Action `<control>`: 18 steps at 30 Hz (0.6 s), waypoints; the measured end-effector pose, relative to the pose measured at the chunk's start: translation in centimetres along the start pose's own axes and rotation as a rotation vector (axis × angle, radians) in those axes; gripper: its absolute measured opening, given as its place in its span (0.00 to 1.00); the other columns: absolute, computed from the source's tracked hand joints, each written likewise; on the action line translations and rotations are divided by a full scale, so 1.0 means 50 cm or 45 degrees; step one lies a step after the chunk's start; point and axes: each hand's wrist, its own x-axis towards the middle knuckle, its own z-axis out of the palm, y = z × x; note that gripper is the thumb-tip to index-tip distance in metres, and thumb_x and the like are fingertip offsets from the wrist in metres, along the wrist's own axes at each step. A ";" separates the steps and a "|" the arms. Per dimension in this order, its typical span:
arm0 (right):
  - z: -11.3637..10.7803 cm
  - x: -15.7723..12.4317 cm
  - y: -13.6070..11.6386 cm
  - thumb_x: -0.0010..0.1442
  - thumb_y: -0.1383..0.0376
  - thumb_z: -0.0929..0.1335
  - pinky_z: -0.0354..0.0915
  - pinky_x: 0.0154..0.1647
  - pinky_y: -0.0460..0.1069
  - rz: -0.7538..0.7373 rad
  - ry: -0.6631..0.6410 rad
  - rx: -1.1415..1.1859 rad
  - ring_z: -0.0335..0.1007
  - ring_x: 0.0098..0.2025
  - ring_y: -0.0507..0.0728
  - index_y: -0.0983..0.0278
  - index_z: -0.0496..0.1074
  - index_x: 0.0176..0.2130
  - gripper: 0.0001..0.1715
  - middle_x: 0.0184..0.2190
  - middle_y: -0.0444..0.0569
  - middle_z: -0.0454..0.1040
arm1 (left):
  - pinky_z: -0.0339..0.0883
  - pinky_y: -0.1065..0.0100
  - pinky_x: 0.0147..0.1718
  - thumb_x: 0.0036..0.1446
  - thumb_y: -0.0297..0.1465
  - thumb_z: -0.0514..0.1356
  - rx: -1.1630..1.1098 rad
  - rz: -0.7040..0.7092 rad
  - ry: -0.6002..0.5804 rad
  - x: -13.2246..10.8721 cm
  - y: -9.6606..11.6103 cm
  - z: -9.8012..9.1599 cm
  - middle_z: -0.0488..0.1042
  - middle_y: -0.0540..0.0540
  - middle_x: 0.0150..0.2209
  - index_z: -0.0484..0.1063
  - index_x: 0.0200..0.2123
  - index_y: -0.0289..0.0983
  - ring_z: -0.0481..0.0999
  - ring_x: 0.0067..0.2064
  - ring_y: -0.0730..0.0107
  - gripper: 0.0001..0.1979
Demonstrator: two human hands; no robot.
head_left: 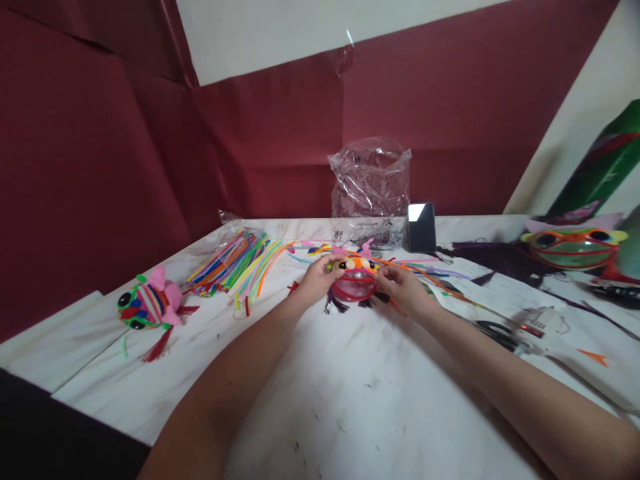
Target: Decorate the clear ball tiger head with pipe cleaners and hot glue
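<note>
Between my two hands is a craft fish lantern with a clear round body, a red-pink rim, googly eyes, orange and white trim on top and dark tassels below. My left hand pinches its left side near one eye. On the opposite side, the fingertips of my right hand are closed at the edge by the other eye. Whether a small piece lies in the right fingertips is too small to tell. Loose pipe cleaners lie left of my hands, and more strands stretch out behind the lantern.
A finished-looking striped craft fish with red tassels rests at left, near a bag of pipe cleaners. Behind stand a clear plastic bag and a black box. At right lie a glue gun and another fish lantern.
</note>
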 end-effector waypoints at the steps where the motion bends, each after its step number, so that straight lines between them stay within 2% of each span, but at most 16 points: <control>1: -0.001 0.000 -0.001 0.52 0.50 0.66 0.64 0.28 0.48 0.005 -0.004 0.002 0.65 0.24 0.53 0.61 0.61 0.23 0.19 0.21 0.44 0.68 | 0.62 0.60 0.54 0.52 0.25 0.60 0.003 0.005 -0.013 0.001 -0.002 -0.003 0.75 0.44 0.47 0.72 0.44 0.36 0.72 0.51 0.62 0.14; 10: -0.001 0.007 0.009 0.51 0.46 0.66 0.64 0.28 0.48 -0.009 -0.018 -0.033 0.63 0.24 0.53 0.61 0.62 0.23 0.23 0.21 0.44 0.67 | 0.63 0.60 0.53 0.53 0.26 0.58 -0.022 0.000 -0.082 -0.003 0.001 -0.012 0.74 0.43 0.49 0.71 0.46 0.36 0.71 0.52 0.62 0.15; 14: -0.001 0.006 0.011 0.52 0.46 0.65 0.63 0.28 0.48 -0.023 -0.008 -0.083 0.63 0.24 0.53 0.61 0.61 0.23 0.22 0.21 0.44 0.67 | 0.64 0.61 0.52 0.53 0.26 0.58 -0.049 -0.039 -0.069 -0.005 0.000 -0.012 0.74 0.44 0.49 0.71 0.45 0.36 0.71 0.52 0.62 0.15; 18: -0.011 0.006 0.006 0.53 0.48 0.64 0.64 0.29 0.49 -0.075 -0.072 -0.141 0.65 0.27 0.54 0.61 0.62 0.23 0.21 0.24 0.45 0.67 | 0.63 0.62 0.53 0.52 0.26 0.59 -0.102 -0.026 -0.046 -0.008 -0.011 -0.013 0.74 0.44 0.50 0.70 0.41 0.37 0.70 0.54 0.63 0.11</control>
